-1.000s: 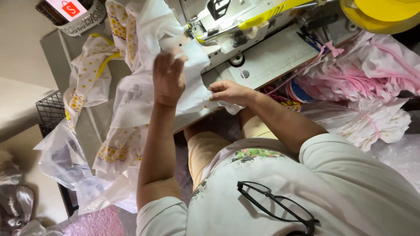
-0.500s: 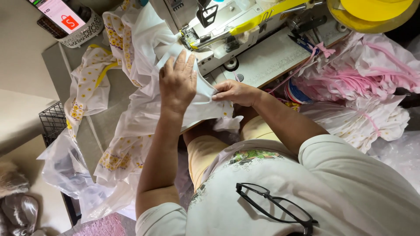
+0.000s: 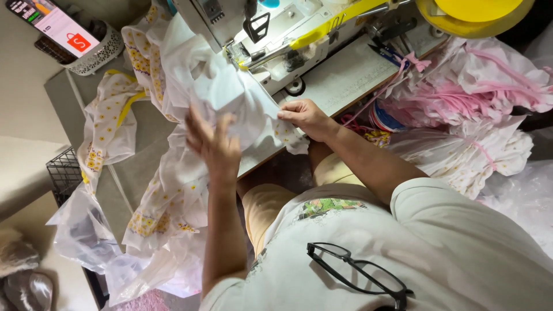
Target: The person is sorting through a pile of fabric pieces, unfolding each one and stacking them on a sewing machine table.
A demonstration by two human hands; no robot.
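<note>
A white fabric piece with yellow flower print [image 3: 222,92] lies bunched under the needle arm of a white sewing machine [image 3: 276,40] and spills off the table. My left hand [image 3: 214,145] rests flat on the fabric with its fingers spread, just left of the machine's bed. On the table's front edge my right hand [image 3: 305,117] pinches the fabric's edge against the surface. More of the same cloth [image 3: 161,213] hangs down towards the floor below my left arm.
A pile of pink and white garments [image 3: 472,98] fills the right side. A yellow disc [image 3: 472,14] sits at top right, and a phone in a white basket [image 3: 63,31] at top left. A black wire basket [image 3: 63,173] stands left, and black glasses [image 3: 357,273] hang on my shirt.
My left hand has slid down and towards me over the fabric, fingers still spread. My right hand has stayed on the fabric edge at the table front.
</note>
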